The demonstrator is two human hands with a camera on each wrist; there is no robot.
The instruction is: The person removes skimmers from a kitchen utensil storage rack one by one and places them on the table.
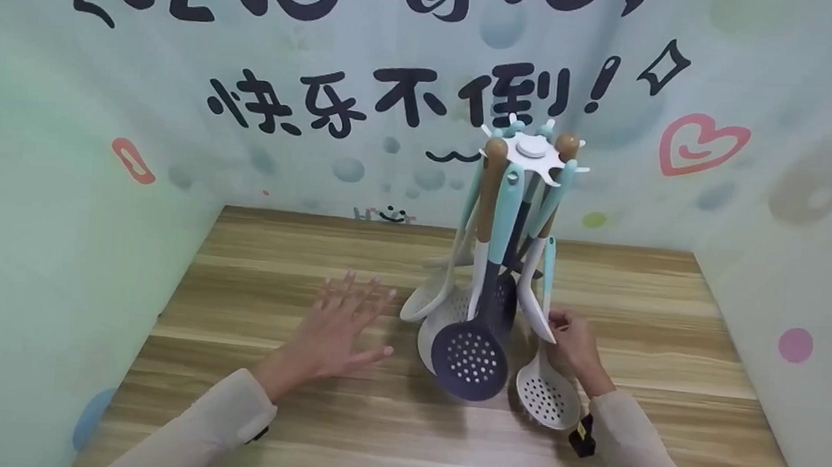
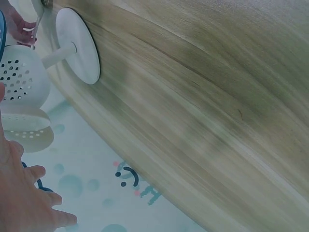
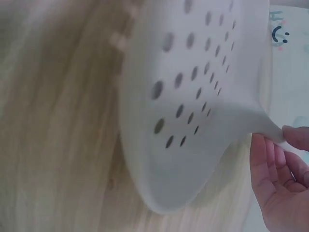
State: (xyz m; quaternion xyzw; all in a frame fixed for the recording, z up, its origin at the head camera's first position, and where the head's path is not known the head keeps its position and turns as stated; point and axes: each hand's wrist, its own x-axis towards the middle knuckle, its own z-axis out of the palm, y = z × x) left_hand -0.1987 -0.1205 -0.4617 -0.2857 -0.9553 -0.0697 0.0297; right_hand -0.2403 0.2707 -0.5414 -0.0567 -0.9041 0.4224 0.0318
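Observation:
My right hand [image 1: 575,347] pinches the neck of a pale grey skimmer [image 1: 547,398] with a light blue handle, at the right side of a utensil rack [image 1: 531,151]. In the right wrist view, thumb and fingers meet on that neck, below the perforated bowl [image 3: 193,96] that fills the picture. Left of the rack, my left hand [image 1: 335,338] is spread with straight fingers, holding nothing. A dark blue skimmer [image 1: 469,362] hangs at the rack's front. Behind it a pale perforated utensil is partly hidden. A pale ladle [image 1: 426,299] hangs on the side nearer my left hand.
More utensils with light blue and brown handles [image 1: 492,187] hang around the rack's white hooked top. Its round white base [image 2: 79,48] stands on the wood-grain table [image 1: 275,253]. A printed backdrop [image 1: 318,168] rises behind the table and along both sides.

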